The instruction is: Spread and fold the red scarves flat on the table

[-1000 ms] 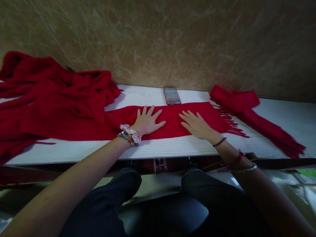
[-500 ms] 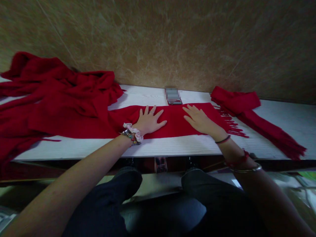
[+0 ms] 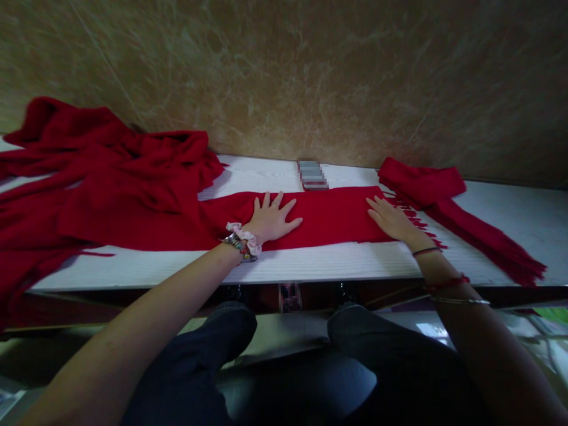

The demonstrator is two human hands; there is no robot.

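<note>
A red scarf lies spread flat along the white table, its fringe at the right end. My left hand rests on the scarf with fingers spread. Close to the fringed end, my right hand lies flat on the cloth, fingers stretched toward the upper left. Neither hand grips anything. To the left, the flat cloth meets a loose heap of red fabric; where one piece ends and another begins, I cannot tell.
A folded red scarf with fringe lies at the right. A phone-like object, blurred out, sits behind the flat scarf. The white table runs along a brown marbled wall. My legs are below its front edge.
My right hand has slid to the right over the scarf, from its middle part to near the fringed end. My left hand has stayed in place on the cloth.
</note>
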